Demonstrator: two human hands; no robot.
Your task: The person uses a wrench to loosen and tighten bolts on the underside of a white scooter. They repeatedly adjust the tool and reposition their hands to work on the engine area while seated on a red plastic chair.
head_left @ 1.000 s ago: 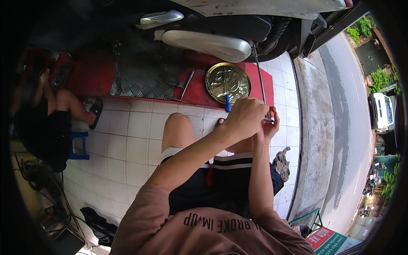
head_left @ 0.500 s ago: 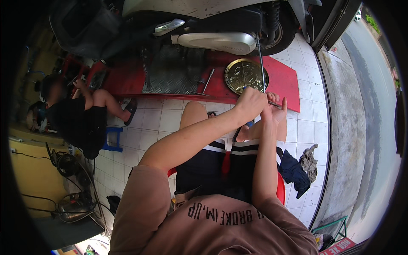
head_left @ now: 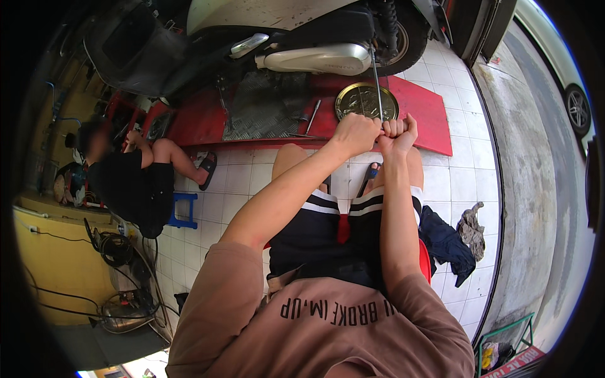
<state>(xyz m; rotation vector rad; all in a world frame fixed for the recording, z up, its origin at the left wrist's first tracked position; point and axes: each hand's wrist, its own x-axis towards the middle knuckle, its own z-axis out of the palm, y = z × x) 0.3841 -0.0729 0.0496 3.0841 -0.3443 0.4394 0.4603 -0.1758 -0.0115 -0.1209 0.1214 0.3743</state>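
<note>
1. Silver and thin, a rod (head_left: 377, 83) stands between the hands and the scooter (head_left: 271, 17), its far end at the right tip of the long silver cover (head_left: 318, 60), just beside the rear wheel (head_left: 413, 47).
2. The left hand (head_left: 358, 134) is closed in a fist on the rod's near end; the grip itself is mostly hidden.
3. The right hand (head_left: 397, 135) sits just beside it, fingers curled over the same end, thumb standing out.
4. Beyond the knuckles, a round gold tray (head_left: 339, 106) rests on the low red platform (head_left: 421, 113), the rod crossing in front of it.
5. Left of the tray lie a slim metal tool (head_left: 313, 116) and a dark tread plate (head_left: 265, 110).
6. On the white tiles (head_left: 246, 186), right of the knees, a navy cloth (head_left: 447, 247) lies against a crumpled grey rag (head_left: 471, 232).
7. Far left, a co-worker in black (head_left: 129, 179) sits near a blue stool (head_left: 183, 211).
</note>
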